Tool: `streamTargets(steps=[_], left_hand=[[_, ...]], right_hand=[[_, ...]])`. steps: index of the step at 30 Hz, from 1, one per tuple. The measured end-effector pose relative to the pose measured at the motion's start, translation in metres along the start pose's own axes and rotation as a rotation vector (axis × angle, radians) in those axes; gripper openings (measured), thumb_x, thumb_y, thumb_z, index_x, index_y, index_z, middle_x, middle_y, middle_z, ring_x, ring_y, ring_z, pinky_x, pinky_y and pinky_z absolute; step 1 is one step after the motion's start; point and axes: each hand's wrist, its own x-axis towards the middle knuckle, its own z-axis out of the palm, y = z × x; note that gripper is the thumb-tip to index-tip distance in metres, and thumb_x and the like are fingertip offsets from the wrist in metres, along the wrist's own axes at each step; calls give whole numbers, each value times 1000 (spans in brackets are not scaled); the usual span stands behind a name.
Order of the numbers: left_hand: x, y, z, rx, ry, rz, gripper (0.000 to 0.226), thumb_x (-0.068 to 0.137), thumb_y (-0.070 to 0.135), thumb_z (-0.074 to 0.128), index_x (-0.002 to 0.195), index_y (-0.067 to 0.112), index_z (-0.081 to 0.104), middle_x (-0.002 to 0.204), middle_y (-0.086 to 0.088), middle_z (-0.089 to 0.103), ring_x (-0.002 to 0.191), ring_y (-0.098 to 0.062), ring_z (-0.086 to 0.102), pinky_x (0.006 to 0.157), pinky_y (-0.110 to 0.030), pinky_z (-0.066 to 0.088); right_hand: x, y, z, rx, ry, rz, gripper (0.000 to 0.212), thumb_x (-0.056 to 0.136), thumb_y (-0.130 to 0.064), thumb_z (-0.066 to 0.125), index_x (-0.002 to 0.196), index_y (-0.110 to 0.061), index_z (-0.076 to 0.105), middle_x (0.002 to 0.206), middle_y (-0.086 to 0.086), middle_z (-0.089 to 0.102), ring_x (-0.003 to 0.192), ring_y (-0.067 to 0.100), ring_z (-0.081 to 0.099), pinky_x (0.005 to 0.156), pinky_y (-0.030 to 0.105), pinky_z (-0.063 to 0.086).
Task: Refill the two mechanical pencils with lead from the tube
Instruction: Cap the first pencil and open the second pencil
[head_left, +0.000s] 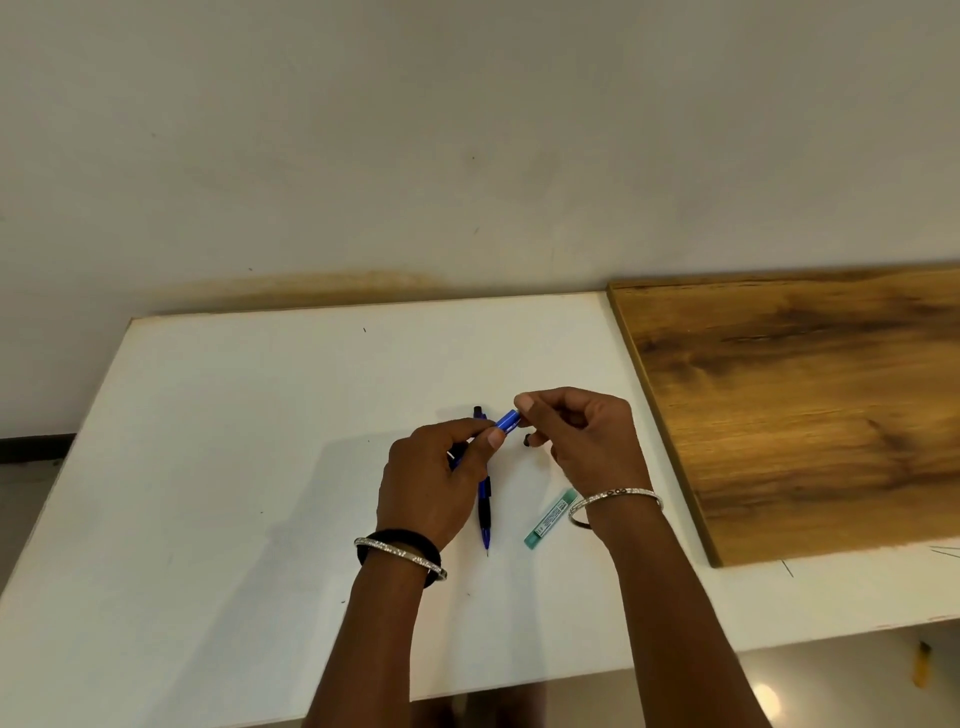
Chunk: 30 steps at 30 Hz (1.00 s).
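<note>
A flat white rectangular worktop (218, 467) stands against a plain off-white painted wall (415, 130), which carries a brownish stain just above the worktop's far edge. A brown wood-grain board (805, 405) lies on the worktop's right part. Glossy grey floor (831, 686) shows at lower right, with a bright light reflection.

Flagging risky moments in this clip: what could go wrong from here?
1. The left hand holds a pencil tilted over the table while the right hand works at its upper end; a slip could drop it or break lead there.
2. A small black piece shows under the right hand's fingers; it may be a removed cap, easily dropped.
3. The second pencil lies under the hands, and the tube beside the right wrist; either could be knocked.
</note>
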Motion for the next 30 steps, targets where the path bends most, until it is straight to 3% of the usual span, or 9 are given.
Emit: streamTargets(steps=[6, 9, 13, 16, 18, 21, 30], left_hand=[[-1, 1, 0, 2, -20, 4, 26, 88, 47, 57, 102, 33, 74, 74, 9, 69, 69, -13, 64, 63, -24, 49], [-1, 3, 1, 8, -16, 27, 24, 89, 47, 56, 99, 35, 74, 63, 12, 66, 56, -4, 56, 55, -17, 40], [0, 0, -4, -11, -18, -4, 24, 89, 46, 58, 99, 34, 75, 70, 9, 69, 62, -8, 59, 57, -17, 39], [1, -3, -6, -15, 8, -21, 27, 88, 47, 57, 103, 31, 75, 76, 7, 70, 65, -14, 61, 59, -19, 40], [1, -1, -5, -21, 13, -25, 29, 88, 47, 57, 104, 30, 74, 75, 6, 70, 64, -14, 59, 57, -18, 38], [1, 1, -2, -16, 5, -18, 29, 89, 48, 55, 102, 30, 74, 72, 6, 69, 61, -14, 58, 56, -17, 36], [2, 3, -2, 8, 10, -1, 30, 90, 47, 53, 102, 28, 73, 67, 9, 67, 57, -7, 58, 54, -13, 35]], right_hand=[[2, 3, 0, -90, -27, -15, 12, 87, -24, 68, 91, -13, 72, 76, 0, 73, 62, 7, 67, 56, 12, 45], [1, 3, 8, -133, 6, -39, 14, 93, -21, 60, 93, -9, 66, 74, 1, 69, 56, 1, 64, 52, 7, 45], [1, 1, 5, 26, 157, -7, 14, 98, -14, 50, 92, -6, 59, 74, 7, 69, 52, 4, 62, 46, 8, 43], [6, 8, -7, -197, 291, -79, 9, 95, -18, 59, 91, -10, 63, 80, 1, 68, 66, 8, 62, 61, 16, 49], [7, 15, -11, -427, 273, -101, 9, 90, -22, 65, 90, -13, 67, 83, -3, 66, 75, 11, 59, 67, 19, 45], [8, 22, -8, -575, 191, -87, 9, 86, -23, 70, 87, -14, 72, 87, 2, 72, 75, 10, 56, 72, 21, 42], [5, 24, -5, -643, 139, -50, 16, 85, -32, 71, 87, -17, 77, 89, 2, 75, 89, 21, 64, 82, 32, 53]])
